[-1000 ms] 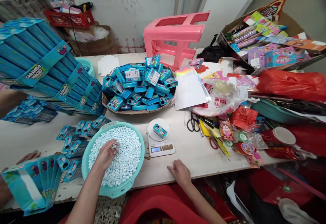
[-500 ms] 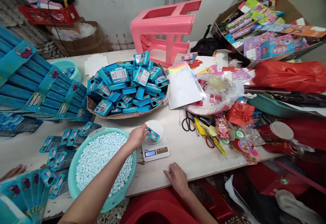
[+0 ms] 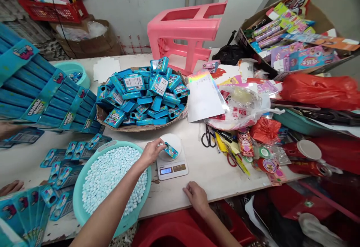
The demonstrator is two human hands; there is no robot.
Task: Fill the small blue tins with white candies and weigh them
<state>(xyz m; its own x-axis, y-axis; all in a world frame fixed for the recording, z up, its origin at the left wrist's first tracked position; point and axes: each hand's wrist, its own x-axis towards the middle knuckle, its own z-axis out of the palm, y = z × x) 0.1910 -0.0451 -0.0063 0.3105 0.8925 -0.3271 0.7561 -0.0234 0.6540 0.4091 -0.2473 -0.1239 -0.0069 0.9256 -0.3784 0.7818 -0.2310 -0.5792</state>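
Note:
My left hand (image 3: 152, 151) reaches across a teal basin (image 3: 150, 187) of pale blue candies (image 3: 111, 179). Its fingers are pinched at the upper left corner of a small blue box (image 3: 170, 150). That box lies tilted on the round plate of a white kitchen scale (image 3: 182, 167), whose display is lit but unreadable. My right hand (image 3: 197, 198) rests at the table's front edge, right of the scale, fingers loosely stretched and holding nothing. Behind the scale, a cardboard tray (image 3: 140, 127) is heaped with similar blue boxes (image 3: 135, 84).
Blue display stands (image 3: 45, 89) and loose boxes (image 3: 66, 175) crowd the left, with a co-worker's hand (image 3: 12, 187) there. A pink stool (image 3: 182, 26) lies at the back. Scissors (image 3: 208, 137), plastic bags (image 3: 236, 104) and a carton of packets (image 3: 303, 48) fill the right side.
My view has shifted slightly. My left hand stays at the blue box on the scale, and the right hand rests as before. Another co-worker's hand has appeared at the far left by the display stand.

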